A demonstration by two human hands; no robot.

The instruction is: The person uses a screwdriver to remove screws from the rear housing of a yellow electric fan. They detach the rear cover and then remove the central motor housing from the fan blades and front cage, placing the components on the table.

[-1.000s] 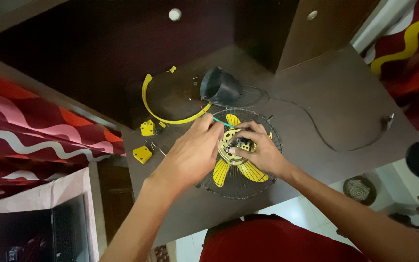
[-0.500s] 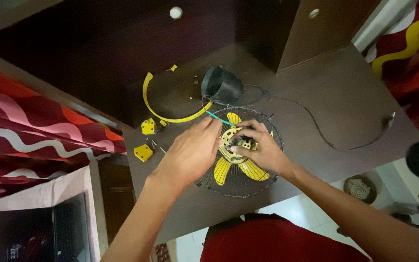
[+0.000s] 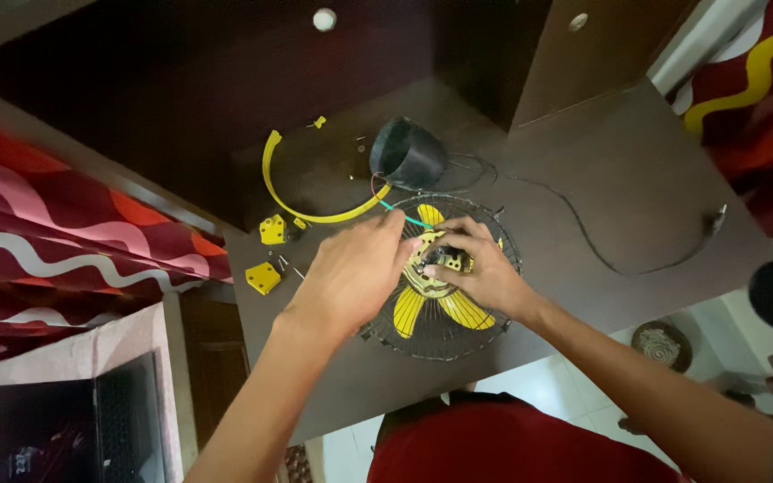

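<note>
Hands meet over the fan (image 3: 440, 286), which lies near the desk (image 3: 664, 170) front edge. The right hand (image 3: 485, 268) pinches the hub (image 3: 436, 261) between closed fingers; the left hand (image 3: 351, 273) is curled beside it, its grip hidden. This looks like hub dismantling; next comes a steady pull. Farther back sit the black cup (image 3: 407, 154) and yellow ring (image 3: 293, 192).

Fan (image 3: 440, 300) lies on desk (image 3: 655, 179), cup-shaped housing (image 3: 407, 154) behind, brackets (image 3: 266, 255) apparently left
</note>
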